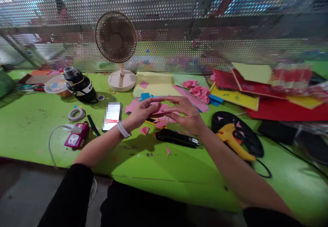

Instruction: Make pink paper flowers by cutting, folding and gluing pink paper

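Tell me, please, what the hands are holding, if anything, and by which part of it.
Flat pink paper: the left hand holds its left end, the right hand its right; the exact contact is partly hidden.

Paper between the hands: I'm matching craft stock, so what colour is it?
The paper is pink; it shows best in the head view.

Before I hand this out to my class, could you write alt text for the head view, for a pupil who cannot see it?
A person's left hand and right hand hold pink paper between them over a green table. Pink scraps lie nearby, a phone lies to the left, and a round fan stands at the back.
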A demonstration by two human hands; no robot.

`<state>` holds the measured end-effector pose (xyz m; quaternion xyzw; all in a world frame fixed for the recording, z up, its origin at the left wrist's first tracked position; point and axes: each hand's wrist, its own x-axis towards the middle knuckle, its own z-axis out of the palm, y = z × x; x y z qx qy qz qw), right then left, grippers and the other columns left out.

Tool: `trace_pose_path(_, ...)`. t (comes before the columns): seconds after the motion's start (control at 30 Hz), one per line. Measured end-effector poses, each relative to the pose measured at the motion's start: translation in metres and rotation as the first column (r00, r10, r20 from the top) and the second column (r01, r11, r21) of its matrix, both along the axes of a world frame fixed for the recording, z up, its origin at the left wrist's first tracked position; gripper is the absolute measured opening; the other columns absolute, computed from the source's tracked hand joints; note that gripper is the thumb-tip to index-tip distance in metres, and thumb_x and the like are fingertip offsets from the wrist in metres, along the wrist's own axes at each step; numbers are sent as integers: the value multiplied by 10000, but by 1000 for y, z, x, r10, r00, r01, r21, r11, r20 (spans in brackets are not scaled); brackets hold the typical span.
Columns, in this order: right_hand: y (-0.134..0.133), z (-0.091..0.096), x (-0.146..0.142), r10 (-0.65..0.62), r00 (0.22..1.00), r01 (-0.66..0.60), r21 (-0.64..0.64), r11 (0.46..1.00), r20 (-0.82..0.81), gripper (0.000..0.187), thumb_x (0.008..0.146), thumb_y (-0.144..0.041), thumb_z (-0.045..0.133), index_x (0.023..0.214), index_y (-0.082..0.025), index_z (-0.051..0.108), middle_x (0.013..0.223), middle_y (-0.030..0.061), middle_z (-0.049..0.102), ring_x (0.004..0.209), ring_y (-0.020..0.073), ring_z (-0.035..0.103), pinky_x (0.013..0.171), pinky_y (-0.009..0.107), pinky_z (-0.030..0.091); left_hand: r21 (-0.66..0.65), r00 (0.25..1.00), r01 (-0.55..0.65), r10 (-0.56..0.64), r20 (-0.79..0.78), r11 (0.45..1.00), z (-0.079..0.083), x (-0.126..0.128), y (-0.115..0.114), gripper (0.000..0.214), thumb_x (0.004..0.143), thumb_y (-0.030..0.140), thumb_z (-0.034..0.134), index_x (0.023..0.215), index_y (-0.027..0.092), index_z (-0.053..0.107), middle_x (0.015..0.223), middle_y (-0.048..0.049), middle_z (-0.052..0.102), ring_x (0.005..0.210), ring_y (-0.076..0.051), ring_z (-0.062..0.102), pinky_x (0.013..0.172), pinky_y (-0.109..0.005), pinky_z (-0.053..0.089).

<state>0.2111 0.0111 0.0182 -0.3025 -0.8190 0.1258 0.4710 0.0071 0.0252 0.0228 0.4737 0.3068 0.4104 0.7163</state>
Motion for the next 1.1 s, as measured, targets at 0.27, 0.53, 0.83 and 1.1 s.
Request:
trace_pose_path(0.27, -9, -12, -17, -164, 933, 89, -235, 968, -320, 102, 902, -338, 686, 896, -248, 735, 1043, 60, 729, 1013, 213, 690, 862, 384, 575, 13, 994, 33, -34, 100, 999, -3, 6, -6, 365, 898, 371, 682, 1200, 174, 634, 1044, -86, 736, 936, -184, 730, 918, -374, 571)
trace_pose_path(0.53, -15, -15, -19, -274, 893, 164, -308, 937, -358, 139, 878, -361, 706, 866, -223, 711, 849, 32, 731, 757, 173, 691, 700, 325, 588, 205, 993, 87, -101, 59, 975, -11, 7, -7, 737, 744, 279, 844, 1381, 184, 485, 1035, -101, 747, 948, -207, 730, 849, -325, 564)
trace_pose_path(0.83, -15, -17, -18, -202, 900, 72, -326, 943, -386, 101, 879, -329, 709, 904, -232, 702, 932, 37, 737, 805, 171, 702, 729, 332, 606, 213, 994, 72, -89, 69, 974, -9, 5, -7, 672, 821, 308, 780, 1406, 193, 473, 987, -88, 764, 959, -205, 741, 893, -350, 580)
trace_pose_path(1.1, -16, -17, -20, -243, 888, 104, -346, 933, -390, 98, 863, -306, 720, 891, -216, 695, 902, 31, 744, 779, 159, 705, 705, 308, 601, 202, 997, 61, -69, 32, 977, -9, 5, -7, 627, 819, 327, 782, 1366, 177, 516, 984, -97, 770, 951, -215, 749, 876, -342, 593)
